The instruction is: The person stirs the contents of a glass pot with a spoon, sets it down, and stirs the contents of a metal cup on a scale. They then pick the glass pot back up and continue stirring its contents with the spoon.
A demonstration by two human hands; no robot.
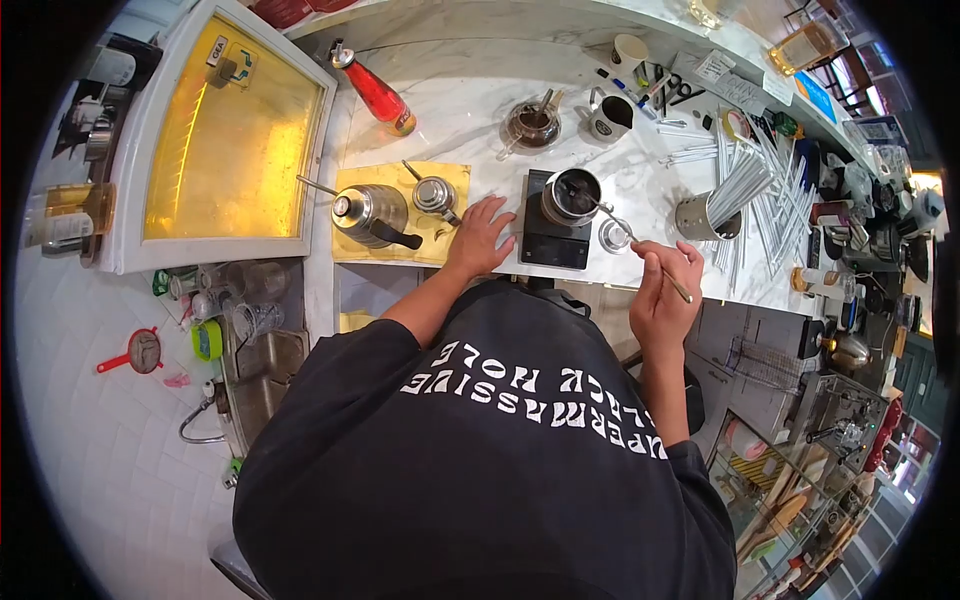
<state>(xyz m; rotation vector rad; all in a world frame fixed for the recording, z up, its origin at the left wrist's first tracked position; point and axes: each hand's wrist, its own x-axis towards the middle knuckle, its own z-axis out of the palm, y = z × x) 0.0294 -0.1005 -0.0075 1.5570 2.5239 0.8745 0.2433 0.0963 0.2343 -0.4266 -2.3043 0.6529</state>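
My right hand (667, 290) is closed round the handle of a long spoon (622, 228). The spoon's far end reaches into a metal cup (571, 197) with dark contents. This cup stands on a black digital scale (556, 248). My left hand (481, 238) lies on the counter edge with its fingers spread, holding nothing. Left of it, on a yellow cloth (440, 172), are a gooseneck kettle (369, 212) and a small metal pot with a side handle (434, 195). Right of the scale sits a small round glass or lid (614, 236).
At the back are a red bottle (378, 92), a glass server (533, 125) with dark liquid and a metal pitcher (610, 116). A metal holder (708, 216) with wrapped straws stands right, more straws scattered beside it. A yellow-lit glass-door fridge (235, 130) is at left, above a sink (272, 375).
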